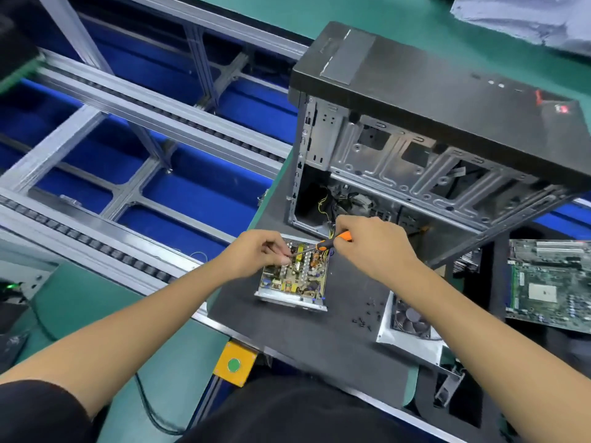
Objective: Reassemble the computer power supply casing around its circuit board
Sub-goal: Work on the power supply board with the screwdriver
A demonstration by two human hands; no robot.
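The power supply's circuit board [297, 276] lies in its open silver base tray [292, 300] on the dark mat. My right hand [367, 244] grips an orange and black screwdriver [332, 241] whose shaft slants down left to the board's far left corner. My left hand [259, 254] pinches at the screwdriver tip there; what it holds is too small to see. The casing's silver cover with the fan [411, 318] lies to the right of the tray.
An open computer tower [431, 123] stands just behind the tray. Several small black screws [367, 311] lie between tray and cover. A green motherboard [550, 282] lies at the right. A roller conveyor frame [128, 174] runs along the left.
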